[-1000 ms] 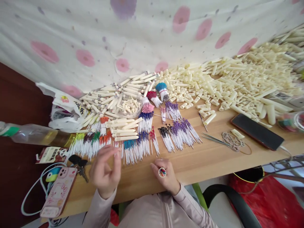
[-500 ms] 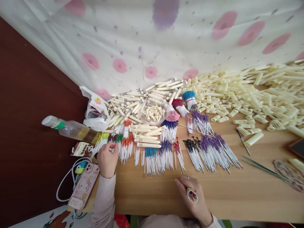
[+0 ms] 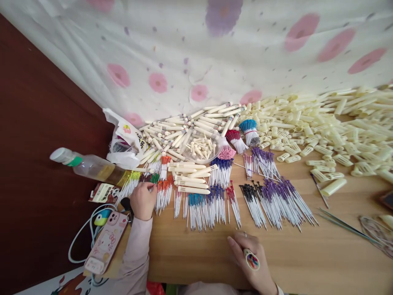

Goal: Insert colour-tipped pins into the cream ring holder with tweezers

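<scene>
Left hand (image 3: 143, 203) has dropped, putting green sticks (image 3: 154, 178) in reach, its pinch unclear; at four o'clock, right hand (image 3: 263, 263) grips tube (image 3: 252, 261).

Along the middle of the pale wooden table (image 3: 190, 254) runs a row of thin white plastic refills with coloured heads (image 3: 215, 207). Behind its left half lies a stack of cream plastic pens (image 3: 192, 183), and behind that a round clear plastic bowl (image 3: 217, 148) with small cream plastic pegs (image 3: 201, 146) in it. A heap of cream plastic tubes (image 3: 307, 119) lies at the right rear. A clear plastic bottle with a green band (image 3: 98, 167) lies far left (a flat pink phone (image 3: 107, 241) is nearer the front), slim metal tweezers (image 3: 346, 226) far right.
</scene>
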The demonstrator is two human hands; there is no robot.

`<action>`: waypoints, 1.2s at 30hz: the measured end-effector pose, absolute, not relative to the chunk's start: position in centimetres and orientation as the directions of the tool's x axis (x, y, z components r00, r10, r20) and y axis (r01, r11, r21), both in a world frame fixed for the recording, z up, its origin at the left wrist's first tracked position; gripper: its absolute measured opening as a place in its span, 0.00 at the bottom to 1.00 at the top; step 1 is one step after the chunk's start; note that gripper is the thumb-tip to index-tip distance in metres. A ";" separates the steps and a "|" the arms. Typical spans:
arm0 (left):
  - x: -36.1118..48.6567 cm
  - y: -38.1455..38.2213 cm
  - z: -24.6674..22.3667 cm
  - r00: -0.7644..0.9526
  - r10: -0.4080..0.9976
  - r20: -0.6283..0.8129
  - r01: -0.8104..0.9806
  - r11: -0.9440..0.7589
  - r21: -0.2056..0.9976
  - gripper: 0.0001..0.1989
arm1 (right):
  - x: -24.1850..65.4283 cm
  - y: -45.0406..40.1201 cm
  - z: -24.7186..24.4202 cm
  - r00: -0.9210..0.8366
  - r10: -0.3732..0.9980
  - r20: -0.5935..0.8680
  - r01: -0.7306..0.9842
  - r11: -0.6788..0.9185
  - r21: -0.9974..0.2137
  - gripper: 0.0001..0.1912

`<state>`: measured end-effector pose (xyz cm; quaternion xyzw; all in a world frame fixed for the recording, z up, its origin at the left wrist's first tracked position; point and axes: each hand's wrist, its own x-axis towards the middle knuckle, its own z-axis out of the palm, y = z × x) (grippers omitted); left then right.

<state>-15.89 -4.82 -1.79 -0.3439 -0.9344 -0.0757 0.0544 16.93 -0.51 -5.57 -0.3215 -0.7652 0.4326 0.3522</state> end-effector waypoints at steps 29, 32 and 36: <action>-16.6 -5.2 -0.4 -0.832 0.540 0.123 0.542 0.747 0.385 0.08 | 17.0 -0.8 -5.5 -0.539 0.812 0.224 0.149 0.354 -0.923 0.23; -16.1 -5.4 0.5 -0.844 0.521 0.125 0.505 0.696 0.510 0.07 | 16.9 -0.8 -5.4 -0.530 0.817 0.228 0.140 0.349 -0.927 0.23; -13.3 -5.8 2.3 -0.808 0.575 0.130 0.482 0.517 0.707 0.11 | 16.9 -0.7 -5.2 -0.530 0.820 0.216 0.133 0.332 -0.934 0.23</action>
